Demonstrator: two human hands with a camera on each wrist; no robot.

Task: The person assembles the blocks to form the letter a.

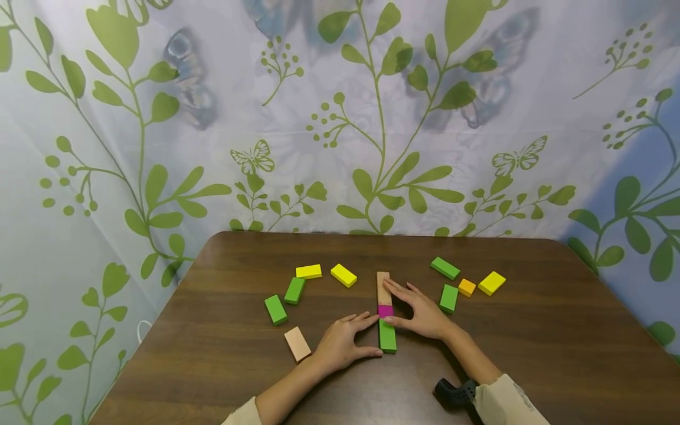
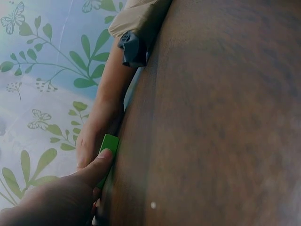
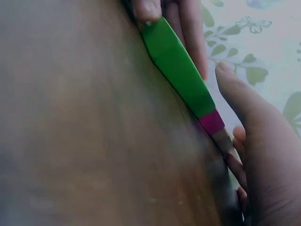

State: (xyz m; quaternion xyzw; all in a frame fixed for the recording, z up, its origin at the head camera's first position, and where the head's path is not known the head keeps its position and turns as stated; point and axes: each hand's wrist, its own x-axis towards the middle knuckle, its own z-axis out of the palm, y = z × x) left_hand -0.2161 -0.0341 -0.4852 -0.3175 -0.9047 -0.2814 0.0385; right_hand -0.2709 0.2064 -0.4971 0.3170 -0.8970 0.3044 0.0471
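A row of blocks lies on the table, made of a beige block (image 1: pixel 383 289) at the far end, a magenta block (image 1: pixel 385 311) in the middle and a green block (image 1: pixel 388 336) nearest me. My left hand (image 1: pixel 342 343) holds the green block from its left, the thumb on the near end and the fingers along the side. From the right, my right hand (image 1: pixel 425 313) reaches over the row; its index fingertip touches the beige block. The right thumb extends near the magenta and green blocks and appears apart from the green block in the right wrist view.
On the left are a loose beige block (image 1: pixel 297 344), green blocks (image 1: pixel 275 310) and yellow blocks (image 1: pixel 343 275). To the right lie further green blocks (image 1: pixel 445 268), an orange cube (image 1: pixel 467 287) and a yellow block (image 1: pixel 491 283). A patterned curtain (image 1: pixel 297 118) hangs behind the table (image 1: pixel 223 330).
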